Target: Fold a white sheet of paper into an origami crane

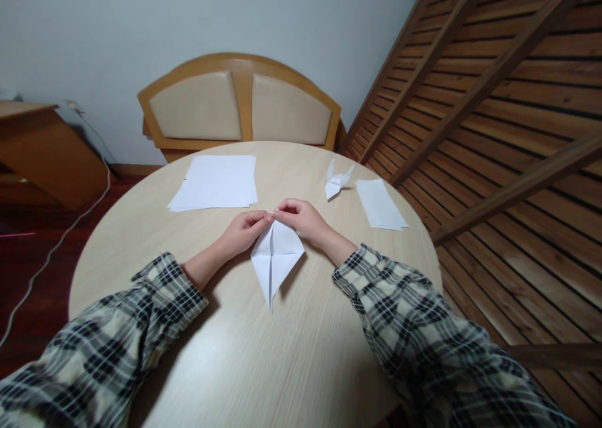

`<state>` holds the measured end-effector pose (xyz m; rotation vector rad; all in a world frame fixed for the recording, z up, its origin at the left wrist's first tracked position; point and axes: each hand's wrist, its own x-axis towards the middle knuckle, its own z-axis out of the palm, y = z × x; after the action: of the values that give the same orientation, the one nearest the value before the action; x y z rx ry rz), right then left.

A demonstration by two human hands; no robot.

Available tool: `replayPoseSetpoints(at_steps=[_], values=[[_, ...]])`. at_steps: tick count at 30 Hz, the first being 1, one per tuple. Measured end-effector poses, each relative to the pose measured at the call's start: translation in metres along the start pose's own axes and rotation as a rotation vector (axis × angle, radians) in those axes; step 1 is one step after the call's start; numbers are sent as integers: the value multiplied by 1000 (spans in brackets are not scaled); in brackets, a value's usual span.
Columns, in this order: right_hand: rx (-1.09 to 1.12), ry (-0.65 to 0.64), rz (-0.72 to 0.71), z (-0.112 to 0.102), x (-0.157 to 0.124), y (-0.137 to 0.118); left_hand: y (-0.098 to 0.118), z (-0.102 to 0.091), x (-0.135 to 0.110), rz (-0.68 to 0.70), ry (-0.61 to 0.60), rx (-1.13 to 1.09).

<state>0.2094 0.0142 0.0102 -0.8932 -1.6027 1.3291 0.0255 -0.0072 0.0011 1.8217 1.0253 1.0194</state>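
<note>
A white sheet of folded paper (277,252), kite-shaped with a crease down its middle and one across, is held over the middle of the table. Its long point faces me. My left hand (245,232) pinches the far tip from the left, thumb and fingers pressed together. From the right, my right hand (303,220) pinches the same tip, its fingertips meeting those of the left. The very end of the tip is hidden by my fingers.
On the round wooden table (226,353), a stack of white paper (216,180) lies back left. A folded paper crane (336,182) stands back right, beside narrow paper strips (380,203). Behind is a padded headboard (242,102); slatted wood (508,133) rises at right.
</note>
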Motion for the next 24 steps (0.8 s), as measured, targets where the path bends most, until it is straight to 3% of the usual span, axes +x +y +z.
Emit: replayPoseSetpoints(at_steps=[10,16,24], values=[[-173,86,-111,2,-3,-6,9,9,-2,62,5,57],[-177,120,-62,-1,-1,-5,13,10,-4,55,24,67],[-140,33,-106,-1,-3,-10,9,10,-4,73,29,46]])
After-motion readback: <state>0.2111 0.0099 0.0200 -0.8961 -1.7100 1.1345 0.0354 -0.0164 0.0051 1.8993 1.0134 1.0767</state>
